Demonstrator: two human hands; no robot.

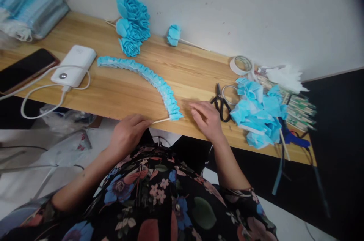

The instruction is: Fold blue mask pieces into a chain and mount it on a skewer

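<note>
My left hand [129,131] is closed on a thin wooden stick [161,121] at the table's front edge. The stick's other end meets the near end of a pleated light-blue strip [156,85], which curves back across the table to the left. My right hand [207,119] hovers or rests just right of that end, fingers stretched and apart, holding nothing that I can see. Right of it lie black-handled scissors [219,102] and a pile of crumpled blue pieces [257,110].
Blue crepe-like flowers [135,21] and a single flower on a stick [174,35] lie along the wall. A white power bank [74,66], its cable and a phone [27,69] are on the left. A tape roll [241,65] and a blue-handled tool [297,140] are on the right.
</note>
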